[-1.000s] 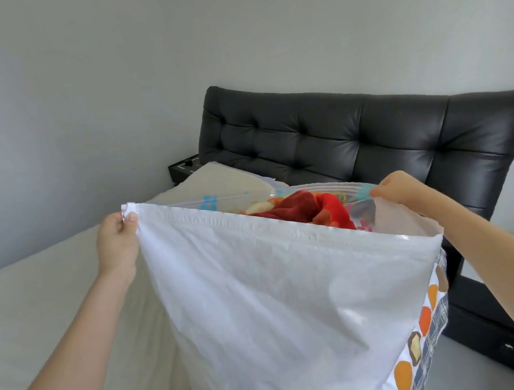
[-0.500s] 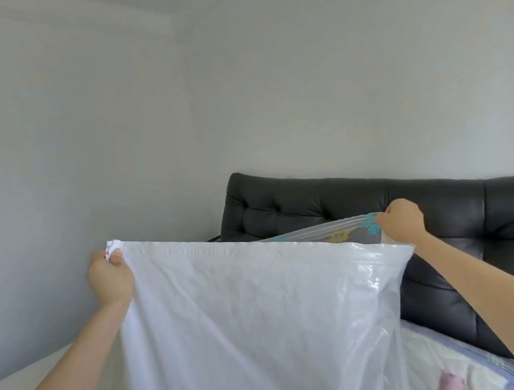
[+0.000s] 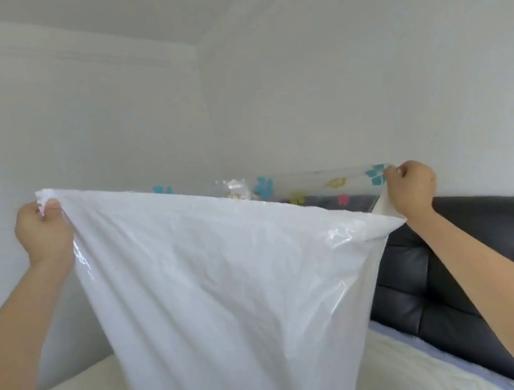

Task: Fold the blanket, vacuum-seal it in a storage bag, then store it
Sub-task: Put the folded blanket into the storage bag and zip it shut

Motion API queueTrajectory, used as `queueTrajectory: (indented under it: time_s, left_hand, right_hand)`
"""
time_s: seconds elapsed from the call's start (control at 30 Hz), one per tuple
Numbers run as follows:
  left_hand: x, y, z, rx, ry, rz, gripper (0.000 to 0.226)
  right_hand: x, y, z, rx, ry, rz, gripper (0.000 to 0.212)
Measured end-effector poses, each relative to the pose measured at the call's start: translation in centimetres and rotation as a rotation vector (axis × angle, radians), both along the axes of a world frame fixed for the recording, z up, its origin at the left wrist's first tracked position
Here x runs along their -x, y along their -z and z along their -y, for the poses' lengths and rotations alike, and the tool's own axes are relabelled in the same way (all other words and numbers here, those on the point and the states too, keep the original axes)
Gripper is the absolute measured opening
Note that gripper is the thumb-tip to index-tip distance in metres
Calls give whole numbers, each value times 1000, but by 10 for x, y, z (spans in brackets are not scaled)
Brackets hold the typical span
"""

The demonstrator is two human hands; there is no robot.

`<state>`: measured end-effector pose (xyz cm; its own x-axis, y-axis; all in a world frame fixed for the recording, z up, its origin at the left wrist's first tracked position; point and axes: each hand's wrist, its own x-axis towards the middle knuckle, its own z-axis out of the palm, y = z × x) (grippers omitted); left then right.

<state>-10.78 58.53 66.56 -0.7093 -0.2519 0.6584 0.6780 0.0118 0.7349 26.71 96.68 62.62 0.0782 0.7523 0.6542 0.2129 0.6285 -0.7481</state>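
A large storage bag (image 3: 229, 295) hangs in front of me, held up by its top corners. Its near side is white plastic; the far side is clear with blue, yellow and pink flower prints along the mouth. My left hand (image 3: 43, 232) grips the top left corner in a fist. My right hand (image 3: 412, 190) grips the top right corner, pulling the opening wide. The blanket is hidden inside, behind the white side.
A black tufted leather headboard (image 3: 471, 265) stands against the wall at the right. The bed with cream bedding (image 3: 410, 370) lies below the bag. White walls meet in a corner behind.
Both hands have lifted the bag higher and spread its mouth. The red blanket seen in the opening a second ago is now out of sight. My view has tilted up toward the ceiling.
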Motion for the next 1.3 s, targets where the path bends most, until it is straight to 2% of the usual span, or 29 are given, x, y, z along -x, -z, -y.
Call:
queueTrajectory:
  time_s: [0.07, 0.17, 0.3, 0.37, 0.57, 0.67, 0.77, 0.83, 0.9, 0.93, 0.97, 1.03, 1.07, 1.1, 1.17, 1.23, 1.3]
  left_hand:
    - [-8, 35, 33, 2, 3, 28, 30]
    - [-25, 123, 86, 105, 45, 105, 28]
    - [-88, 263, 155, 243, 128, 201, 22]
    - [-119, 310, 196, 332, 156, 242, 23]
    - [-199, 373, 278, 637, 222, 396, 26]
    - [-248, 420, 306, 690, 237, 546, 20]
    - [-291, 462, 327, 732, 227, 667, 14]
    - [-318, 483, 333, 784, 223, 701, 15]
    - [-334, 503, 345, 889, 274, 701, 12]
    - [-337, 510, 353, 960, 348, 730, 23]
    - [-336, 516, 364, 1059, 466, 759, 40]
    - [-330, 517, 381, 1329, 697, 790, 72]
    - [-324, 512, 385, 1458, 747, 826, 78]
    - [-318, 506, 384, 1528, 740, 849, 79]
    - [-304, 493, 367, 1476, 653, 804, 71]
    - [-290, 477, 332, 1390, 546, 695, 56]
    - [-278, 465, 287, 1328, 525, 600, 37]
  right_hand:
    - [-20, 31, 25, -23, -32, 8, 42]
    - [-64, 106, 71, -3, -69, 152, 34]
    - [-128, 227, 121, 191, -22, 370, 31]
    - [-153, 265, 138, 259, 10, 471, 31]
    - [-190, 317, 194, 249, -112, 722, 42]
    - [-215, 360, 216, 407, -108, 805, 34]
    - [-245, 398, 234, 511, -80, 908, 41]
    - [-267, 422, 240, 570, -34, 1001, 43]
    - [-285, 436, 249, 669, -20, 1154, 30]
    - [-291, 439, 255, 703, -22, 1272, 16]
    - [-297, 445, 259, 721, -29, 1395, 17]
    - [-298, 450, 271, 728, -115, 1634, 40]
    - [-292, 448, 279, 711, -186, 1713, 41]
    - [-282, 444, 290, 681, -250, 1774, 39]
    - [-253, 428, 309, 604, -331, 1883, 40]
    - [-223, 407, 328, 483, -367, 2051, 52]
    - [-195, 376, 340, 451, -546, 2201, 74]
